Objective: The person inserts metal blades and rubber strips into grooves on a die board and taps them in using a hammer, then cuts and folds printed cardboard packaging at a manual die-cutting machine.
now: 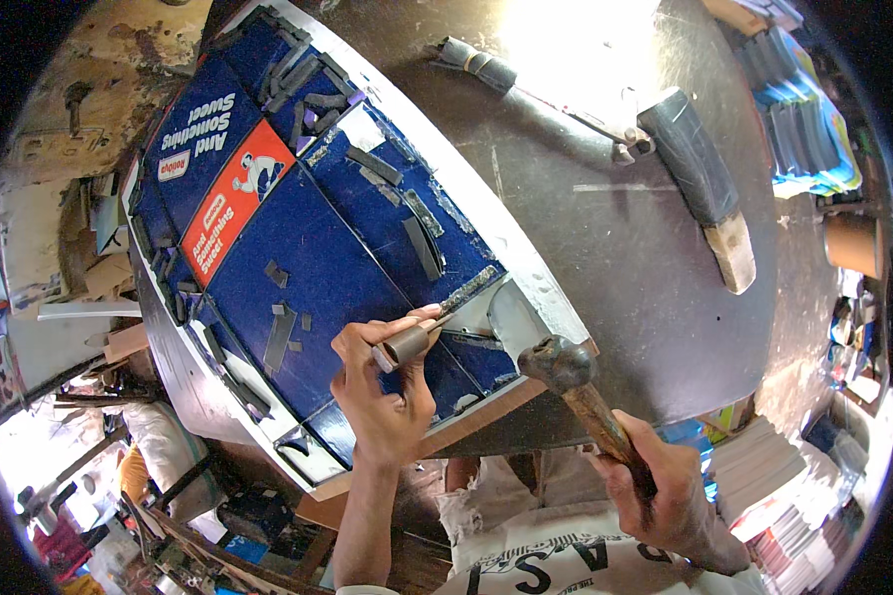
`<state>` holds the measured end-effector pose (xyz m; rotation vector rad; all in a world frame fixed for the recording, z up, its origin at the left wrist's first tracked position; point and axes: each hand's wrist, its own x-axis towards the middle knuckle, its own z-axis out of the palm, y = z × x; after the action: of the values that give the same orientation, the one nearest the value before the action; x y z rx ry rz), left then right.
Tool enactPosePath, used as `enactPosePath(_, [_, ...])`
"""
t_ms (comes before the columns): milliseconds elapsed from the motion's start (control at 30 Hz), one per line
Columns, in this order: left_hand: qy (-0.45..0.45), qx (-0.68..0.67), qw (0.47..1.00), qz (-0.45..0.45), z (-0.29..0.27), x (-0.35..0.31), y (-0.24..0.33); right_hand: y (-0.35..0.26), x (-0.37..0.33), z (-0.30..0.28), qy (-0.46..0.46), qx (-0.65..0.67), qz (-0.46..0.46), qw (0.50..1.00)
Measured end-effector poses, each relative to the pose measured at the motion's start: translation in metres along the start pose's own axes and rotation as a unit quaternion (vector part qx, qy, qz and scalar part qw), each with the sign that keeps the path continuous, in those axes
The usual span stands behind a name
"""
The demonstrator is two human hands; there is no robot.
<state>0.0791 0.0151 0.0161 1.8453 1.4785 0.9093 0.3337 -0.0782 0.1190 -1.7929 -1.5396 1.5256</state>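
My left hand (382, 407) is closed around a chisel-like tool with a round brownish shank (407, 344). Its thin end points at a dark strip (466, 290) along the lower right of a blue printed sheet (318, 288). In my right hand (670, 471) is a hammer (558, 364), gripped by its wooden handle. The hammer's head hangs to the right of the tool, apart from it, over the white-edged corner of the board. Small dark strips and offcuts (279, 337) lie scattered over the blue sheet. My left fingertips hide part of the tool's tip.
The board rests on a dark, worn tabletop (605, 228). Beyond its right edge lie a thin tool with a black-wrapped handle (476, 64) and a thick black-wrapped piece with a pale end (690, 159). Stacked sheets (764, 466) stand at the right; clutter fills the lower left.
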Motion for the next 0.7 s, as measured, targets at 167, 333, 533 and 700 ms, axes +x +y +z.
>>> enactPosePath(167, [0.012, 0.047, 0.999, -0.008, 0.003, -0.003, 0.005, -0.003, -0.001, -0.001, 0.009, 0.004, 0.005, 1.000])
enactPosePath(333, [0.011, 0.116, 0.992, 0.041, 0.001, -0.005, 0.009, 0.001, 0.009, 0.006, 0.027, -0.045, -0.066, 0.996])
enactPosePath(533, [0.029, 0.048, 0.998, 0.037, 0.003, -0.008, -0.004, -0.038, 0.002, -0.007, -0.064, -0.093, -0.200, 0.973])
enactPosePath(700, [0.022, 0.036, 0.999, 0.011, 0.000, -0.008, -0.004, -0.026, -0.001, 0.005, -0.127, -0.115, -0.207, 0.963])
